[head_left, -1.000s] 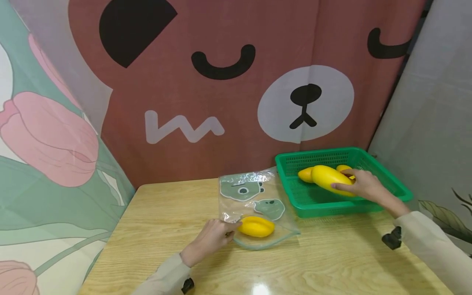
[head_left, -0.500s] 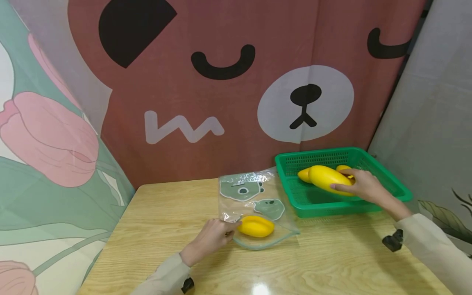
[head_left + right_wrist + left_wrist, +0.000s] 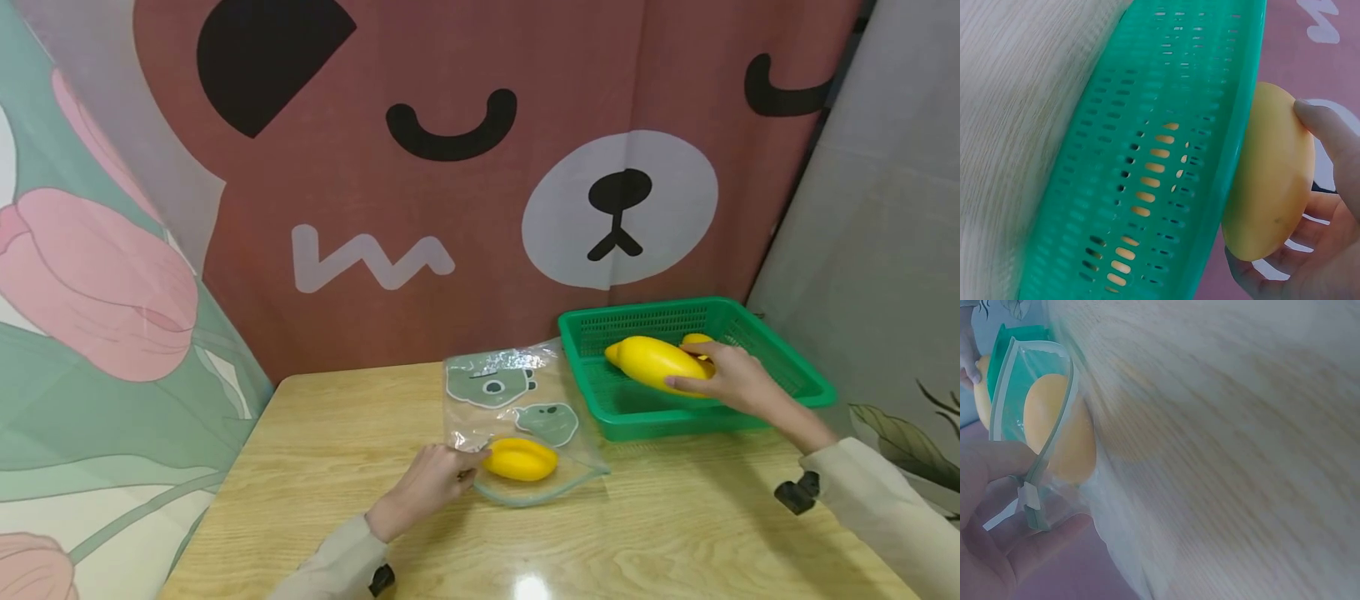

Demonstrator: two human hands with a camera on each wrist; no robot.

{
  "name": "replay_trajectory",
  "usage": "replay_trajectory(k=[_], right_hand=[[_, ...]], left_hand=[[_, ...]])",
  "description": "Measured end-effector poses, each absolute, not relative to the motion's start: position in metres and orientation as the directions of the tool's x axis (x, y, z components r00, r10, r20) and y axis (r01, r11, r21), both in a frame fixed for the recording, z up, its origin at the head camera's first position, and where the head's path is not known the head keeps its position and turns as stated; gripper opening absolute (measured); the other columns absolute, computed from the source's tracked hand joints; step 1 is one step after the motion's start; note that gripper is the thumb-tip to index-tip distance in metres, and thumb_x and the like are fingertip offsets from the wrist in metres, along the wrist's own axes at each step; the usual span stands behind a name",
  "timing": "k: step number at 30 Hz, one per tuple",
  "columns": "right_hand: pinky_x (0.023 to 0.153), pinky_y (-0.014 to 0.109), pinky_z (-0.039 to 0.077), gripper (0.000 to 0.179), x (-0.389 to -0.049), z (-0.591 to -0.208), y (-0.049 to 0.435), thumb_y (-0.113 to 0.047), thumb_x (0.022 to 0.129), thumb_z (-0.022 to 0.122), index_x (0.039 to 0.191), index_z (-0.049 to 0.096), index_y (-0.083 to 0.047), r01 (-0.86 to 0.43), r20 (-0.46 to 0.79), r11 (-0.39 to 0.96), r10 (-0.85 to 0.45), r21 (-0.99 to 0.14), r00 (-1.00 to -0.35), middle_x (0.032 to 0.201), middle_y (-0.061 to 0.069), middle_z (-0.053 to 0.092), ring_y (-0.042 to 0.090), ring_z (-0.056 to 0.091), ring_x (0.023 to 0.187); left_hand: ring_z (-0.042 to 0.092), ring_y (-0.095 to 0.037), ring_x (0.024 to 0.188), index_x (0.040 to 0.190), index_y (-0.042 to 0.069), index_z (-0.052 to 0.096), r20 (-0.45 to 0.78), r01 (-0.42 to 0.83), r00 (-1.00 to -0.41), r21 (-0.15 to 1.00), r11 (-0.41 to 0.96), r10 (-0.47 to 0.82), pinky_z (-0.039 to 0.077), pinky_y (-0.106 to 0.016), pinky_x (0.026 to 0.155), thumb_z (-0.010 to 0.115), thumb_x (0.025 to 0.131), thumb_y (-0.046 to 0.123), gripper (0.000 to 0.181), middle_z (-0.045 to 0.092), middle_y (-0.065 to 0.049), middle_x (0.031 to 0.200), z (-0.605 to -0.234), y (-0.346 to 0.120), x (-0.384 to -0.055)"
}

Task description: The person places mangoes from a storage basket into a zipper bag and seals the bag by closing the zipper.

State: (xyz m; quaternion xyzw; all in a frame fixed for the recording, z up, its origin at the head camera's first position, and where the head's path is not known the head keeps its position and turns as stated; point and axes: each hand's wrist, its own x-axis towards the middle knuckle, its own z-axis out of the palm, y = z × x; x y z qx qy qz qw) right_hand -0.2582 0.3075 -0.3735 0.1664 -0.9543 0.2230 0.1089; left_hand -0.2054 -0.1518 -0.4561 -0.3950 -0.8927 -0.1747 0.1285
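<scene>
My left hand (image 3: 435, 483) pinches the mouth edge of a clear zip bag (image 3: 465, 417) with green cartoon prints, lying on the table. In the left wrist view, the bag's mouth gapes and its white slider (image 3: 1032, 495) sits by my fingers. Inside the bag, near the opening, lies a yellow mango (image 3: 521, 460). My right hand (image 3: 738, 379) grips another yellow mango (image 3: 652, 360) over the green basket, thumb on one side and fingers on the other. The right wrist view shows this mango (image 3: 1272, 175) above the basket rim. My palm partly hides it in the head view.
The green perforated basket (image 3: 690, 429) stands at the back right, close beside the bag. More yellow fruit (image 3: 697, 339) lies in it, partly hidden behind the held mango and my hand. A printed bear curtain (image 3: 360, 325) hangs behind the wooden table (image 3: 322, 450).
My right hand has shifted slightly left with the mango, which now covers more of the yellow fruit behind it. My left hand and the bag stay practically in place.
</scene>
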Motion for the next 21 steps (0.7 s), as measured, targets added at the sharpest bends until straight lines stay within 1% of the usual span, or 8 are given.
replay_trajectory(k=[7,13,17,21], right_hand=[[0.058,0.032,0.04,0.074,-0.252,-0.37,0.297,-0.042,0.085,0.076,0.129,0.055,0.014,-0.365,0.287,0.847,-0.266,-0.387,-0.92,0.122,0.034,0.058,0.022,0.052,0.074],[0.055,0.031,0.039,0.07,-0.248,-0.367,0.292,-0.039,0.084,0.078,0.127,0.057,0.012,-0.395,0.321,0.831,-0.279,-0.392,-0.905,0.118,0.032,0.059,0.019,0.05,0.069],[0.054,0.03,0.039,0.069,-0.246,-0.365,0.289,-0.039,0.084,0.078,0.126,0.059,0.011,-0.407,0.335,0.827,-0.285,-0.389,-0.898,0.114,0.029,0.061,0.017,0.05,0.069],[0.054,0.029,0.039,0.07,-0.243,-0.363,0.286,-0.039,0.084,0.078,0.127,0.058,0.012,-0.416,0.333,0.816,-0.294,-0.401,-0.896,0.103,0.02,0.062,0.017,0.049,0.068]], left_hand=[[0.03,0.003,0.049,0.113,0.01,0.075,0.369,0.753,-0.65,0.192,0.629,0.665,0.027,-0.012,0.043,0.078,0.079,-0.001,0.036,0.065,0.006,0.069,-0.457,-0.153,-0.206],[0.028,0.003,0.049,0.112,0.009,0.075,0.378,0.757,-0.644,0.187,0.626,0.665,0.026,-0.012,0.043,0.077,0.079,-0.002,0.036,0.064,0.006,0.067,-0.457,-0.153,-0.206],[0.026,0.004,0.048,0.112,0.008,0.075,0.383,0.756,-0.645,0.197,0.624,0.661,0.025,-0.011,0.042,0.077,0.079,-0.003,0.036,0.064,0.005,0.067,-0.458,-0.153,-0.205],[0.026,0.004,0.047,0.112,0.008,0.075,0.381,0.753,-0.649,0.197,0.628,0.659,0.025,-0.011,0.042,0.077,0.079,-0.002,0.035,0.064,0.006,0.066,-0.458,-0.153,-0.206]])
